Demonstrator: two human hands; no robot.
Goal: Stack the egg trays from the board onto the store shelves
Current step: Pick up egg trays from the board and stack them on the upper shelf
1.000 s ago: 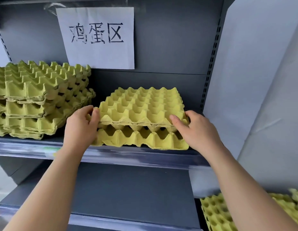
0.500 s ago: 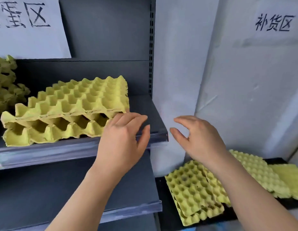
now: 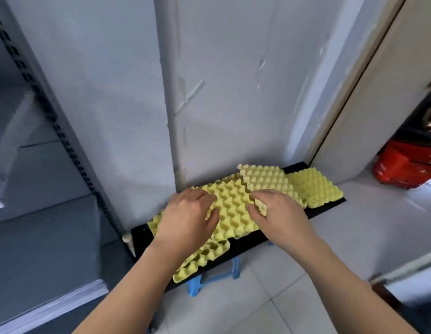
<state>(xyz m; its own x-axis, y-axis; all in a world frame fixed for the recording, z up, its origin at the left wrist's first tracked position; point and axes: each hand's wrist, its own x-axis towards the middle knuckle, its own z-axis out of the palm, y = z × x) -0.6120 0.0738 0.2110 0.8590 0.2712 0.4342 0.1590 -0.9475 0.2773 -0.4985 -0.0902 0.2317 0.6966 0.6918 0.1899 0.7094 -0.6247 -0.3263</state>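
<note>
Both hands are down on the top yellow-green moulded pulp egg tray (image 3: 231, 213), which lies over other trays on the flat black board (image 3: 326, 209) at the foot of the white wall (image 3: 233, 92). The left hand (image 3: 185, 220) bends its fingers over the tray's left edge, with the thumb on the cups. The right hand (image 3: 279, 213) pinches the right edge between thumb and curled fingers. Each grip is closed on the tray, though how far the fingers reach beneath is hidden. The lift should probably raise both sides together and level, since soft pulp may bend or tear at a pinched rim. The nested lower tray (image 3: 200, 259) might also cling and come up. The board rests on a blue plastic stool (image 3: 209, 280) above the pale tiled floor (image 3: 306, 273). The grey metal store shelf (image 3: 41, 225) stands just left, and a red bag (image 3: 402, 167) sits well apart to the right.
</note>
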